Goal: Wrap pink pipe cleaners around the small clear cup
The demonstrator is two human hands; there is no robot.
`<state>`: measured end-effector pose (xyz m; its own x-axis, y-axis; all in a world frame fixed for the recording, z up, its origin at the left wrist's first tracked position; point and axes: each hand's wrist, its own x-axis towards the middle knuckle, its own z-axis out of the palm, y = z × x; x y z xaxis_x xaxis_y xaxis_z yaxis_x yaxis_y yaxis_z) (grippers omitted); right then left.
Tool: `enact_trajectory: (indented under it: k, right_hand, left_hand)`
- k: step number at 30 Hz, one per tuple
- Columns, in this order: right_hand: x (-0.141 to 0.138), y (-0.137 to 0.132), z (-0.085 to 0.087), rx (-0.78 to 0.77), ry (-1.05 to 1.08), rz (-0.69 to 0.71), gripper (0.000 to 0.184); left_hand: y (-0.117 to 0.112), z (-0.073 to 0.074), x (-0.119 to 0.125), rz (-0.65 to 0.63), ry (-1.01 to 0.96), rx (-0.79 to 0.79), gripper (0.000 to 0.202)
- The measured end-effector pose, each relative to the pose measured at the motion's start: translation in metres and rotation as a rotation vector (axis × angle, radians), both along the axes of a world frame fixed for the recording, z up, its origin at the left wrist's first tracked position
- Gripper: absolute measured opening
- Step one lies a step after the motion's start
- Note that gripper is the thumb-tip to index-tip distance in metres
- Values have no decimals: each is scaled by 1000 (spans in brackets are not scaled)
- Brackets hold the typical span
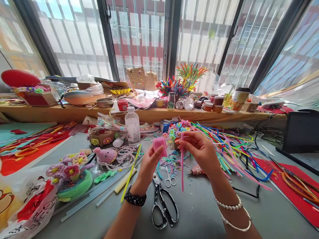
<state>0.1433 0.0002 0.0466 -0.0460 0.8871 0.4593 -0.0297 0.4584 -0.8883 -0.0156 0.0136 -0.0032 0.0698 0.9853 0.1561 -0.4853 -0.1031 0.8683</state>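
My left hand [151, 160] is closed around a small pink block of pipe cleaners laid side by side [160, 146], thumb on its front. Between the thumb and fingers of my right hand [198, 149], a single pink pipe cleaner [182, 172] hangs straight down, apart from the block. Below the hands lie large black-handled scissors [164, 205], and small silver scissors [170, 177] rest just beyond them. Bits of cut pipe cleaner [171, 161] are scattered behind the hands. Part of the flower-covered piece [179, 127] is hidden by my right hand.
A water bottle [132, 127] stands left of centre near pearl strings [124, 157]. Loose coloured pipe cleaners [228, 149] spread at right. A green flower craft [76, 186] and plastic bag [30, 205] sit left. Jars line the ledge [149, 115]. Orange-handled scissors [296, 186] lie right.
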Motion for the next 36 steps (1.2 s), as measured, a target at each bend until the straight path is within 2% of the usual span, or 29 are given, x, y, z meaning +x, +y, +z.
enact_trajectory:
  k: [3,9,12,15,19,23,29,33,36]
  right_hand:
    - [-8,8,-14,-18,-22,33,15]
    - [-5,15,-23,106,-180,-83,13]
    - [-6,18,-28,100,-123,-129,12]
    - [-10,20,-34,20,29,-61,11]
    - [-17,19,-37,-101,187,-11,12]
    - [-23,18,-39,-150,263,-8,14]
    - [-26,19,-44,-142,208,15,13]
    - [-25,21,-46,-97,145,10,16]
    - [-23,23,-49,-65,108,12,25]
  left_hand:
    - [-1,0,1,-25,95,-11,43]
    - [-4,-1,6,-9,147,-25,50]
    - [-5,1,10,-15,118,-40,62]
    - [-6,0,12,-8,142,-37,69]
    - [-5,-4,15,-3,202,-8,68]
    - [-5,-7,15,10,264,-8,65]
    - [-6,-8,13,91,470,24,72]
    - [-7,-7,13,66,492,25,76]
    - [-8,-6,14,61,467,13,76]
